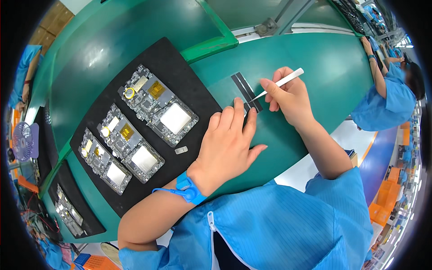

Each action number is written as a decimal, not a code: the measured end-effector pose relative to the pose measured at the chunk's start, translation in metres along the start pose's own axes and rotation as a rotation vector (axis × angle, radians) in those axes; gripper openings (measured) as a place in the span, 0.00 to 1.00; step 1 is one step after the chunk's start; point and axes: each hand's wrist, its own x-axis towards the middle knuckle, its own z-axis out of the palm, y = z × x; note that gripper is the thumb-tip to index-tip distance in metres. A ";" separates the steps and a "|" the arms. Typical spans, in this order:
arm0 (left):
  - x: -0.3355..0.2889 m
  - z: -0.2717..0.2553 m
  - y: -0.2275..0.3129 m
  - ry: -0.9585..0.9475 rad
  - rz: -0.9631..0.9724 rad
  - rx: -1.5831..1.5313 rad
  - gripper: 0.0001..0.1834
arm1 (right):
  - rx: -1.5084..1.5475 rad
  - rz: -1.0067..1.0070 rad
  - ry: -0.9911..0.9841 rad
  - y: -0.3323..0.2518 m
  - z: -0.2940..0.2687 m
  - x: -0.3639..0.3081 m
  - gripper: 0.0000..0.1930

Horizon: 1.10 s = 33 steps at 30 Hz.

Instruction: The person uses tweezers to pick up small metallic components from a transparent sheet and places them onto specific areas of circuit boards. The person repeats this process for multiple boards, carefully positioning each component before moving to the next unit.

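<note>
My left hand [226, 141] lies nearly flat, fingers stretched out and thumb apart, its fingertips on the near end of a clear sheet bearing black strips [243, 86]. In my right hand [290, 100] is a slim white pointed tool, which looks like tweezers [288, 78], pinched between thumb and fingers. The tool's tip touches or hovers just over the strips; I cannot tell which. A blue wrist strap [191, 191] with a cord circles my left wrist. Left of my hands, several circuit boards [158, 105] with silver plates and yellow round parts lie on a black mat [170, 60].
A small silvery piece [181, 150] rests on the mat near my left wrist. Green raised edging [211, 48] runs along the far side of the green table [333, 58]. A co-worker in blue [387, 101] is at the right. At the far left stands a purple fan [24, 141].
</note>
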 end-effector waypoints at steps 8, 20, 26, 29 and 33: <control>0.000 0.001 -0.004 0.027 0.010 -0.033 0.39 | 0.018 -0.016 -0.037 0.002 0.001 0.002 0.13; -0.046 -0.036 0.013 0.026 -0.112 0.131 0.40 | 0.498 -0.005 -0.114 -0.023 0.042 0.002 0.11; -0.075 -0.048 -0.014 0.066 -0.381 0.317 0.41 | 0.388 -0.018 -0.311 -0.034 0.118 0.008 0.15; -0.077 -0.044 -0.021 0.077 -0.361 0.312 0.41 | 0.328 -0.048 -0.325 -0.029 0.132 0.016 0.17; -0.079 -0.041 -0.025 0.070 -0.343 0.339 0.40 | 0.246 -0.056 -0.296 -0.023 0.136 0.017 0.17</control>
